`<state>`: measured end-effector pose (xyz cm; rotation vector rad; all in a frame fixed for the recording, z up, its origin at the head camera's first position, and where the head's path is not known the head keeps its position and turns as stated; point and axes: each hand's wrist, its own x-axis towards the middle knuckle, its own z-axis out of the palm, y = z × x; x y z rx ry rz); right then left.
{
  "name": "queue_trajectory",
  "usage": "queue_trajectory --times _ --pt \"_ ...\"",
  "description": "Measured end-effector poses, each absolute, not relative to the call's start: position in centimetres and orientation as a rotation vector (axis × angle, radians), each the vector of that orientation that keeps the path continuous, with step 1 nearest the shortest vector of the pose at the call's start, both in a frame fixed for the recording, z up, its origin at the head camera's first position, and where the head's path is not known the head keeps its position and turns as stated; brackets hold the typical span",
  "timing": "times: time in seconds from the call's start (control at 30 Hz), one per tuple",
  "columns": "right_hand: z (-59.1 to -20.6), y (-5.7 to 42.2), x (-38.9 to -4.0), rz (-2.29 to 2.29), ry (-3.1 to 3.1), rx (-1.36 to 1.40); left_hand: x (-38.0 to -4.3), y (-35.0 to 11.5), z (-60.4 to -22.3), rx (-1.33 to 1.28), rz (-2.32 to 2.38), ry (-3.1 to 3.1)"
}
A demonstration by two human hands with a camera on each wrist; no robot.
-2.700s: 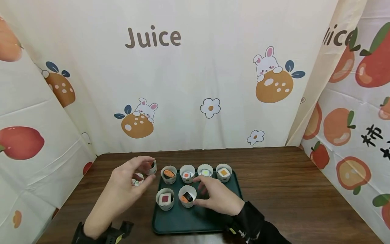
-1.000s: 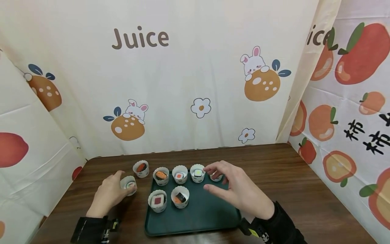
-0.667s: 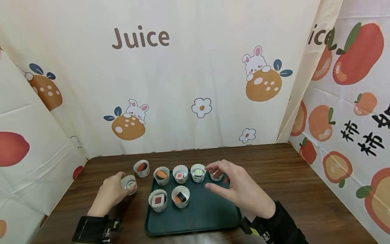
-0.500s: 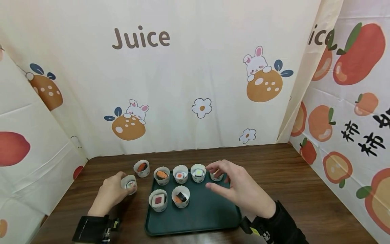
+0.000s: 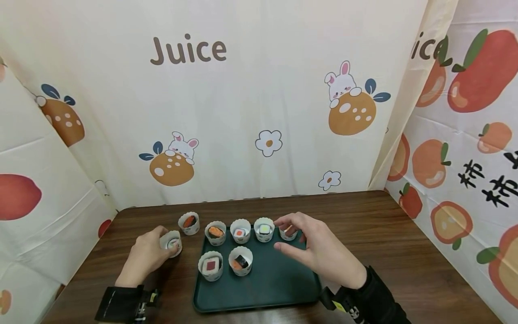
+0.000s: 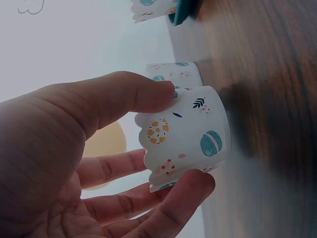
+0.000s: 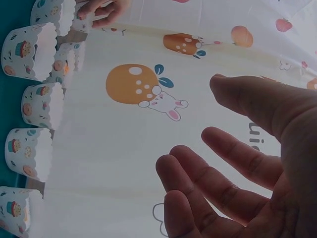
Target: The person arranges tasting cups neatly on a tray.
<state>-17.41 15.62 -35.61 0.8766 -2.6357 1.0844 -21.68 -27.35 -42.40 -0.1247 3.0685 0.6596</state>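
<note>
In the head view my left hand (image 5: 147, 254) holds a scalloped paper cup (image 5: 171, 243) with a small piece of toy sushi inside, left of the tray. The left wrist view shows thumb and fingers around this patterned cup (image 6: 185, 131), close to the tabletop. My right hand (image 5: 321, 252) hovers over the right part of the dark green tray (image 5: 275, 288), fingers spread and relaxed, holding nothing. It partly hides the back-right cup (image 5: 288, 235). Another cup (image 5: 189, 223) with orange-and-black sushi stands behind the held one.
On the tray stand several more sushi cups: a back row including one with orange sushi (image 5: 215, 233), and two in front, one with a white, red-centred piece (image 5: 210, 266), one with orange-and-black sushi (image 5: 240, 261). A printed curtain (image 5: 243, 99) rises behind the wooden table (image 5: 356, 229).
My left hand has left the back-left cup and moved down to the nearer one. My right hand has withdrawn rightward from the front orange-and-black sushi cup. Over the last second both hands stay nearly still.
</note>
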Motion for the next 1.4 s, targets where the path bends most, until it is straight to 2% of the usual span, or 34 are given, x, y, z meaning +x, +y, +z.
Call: queue_trajectory --times 0.6,0.97,1.4 --pt "-35.8 15.5 -17.4 1.059 -2.650 0.879 -20.6 -26.2 -39.9 -0.059 0.697 3.143" --pt "-35.7 15.6 -17.5 1.064 -2.660 0.873 -19.3 -23.8 -37.9 0.017 0.715 3.223" --pt "-35.9 15.5 -17.7 1.064 -2.667 0.867 -17.3 -20.9 -36.6 0.311 0.836 3.356"
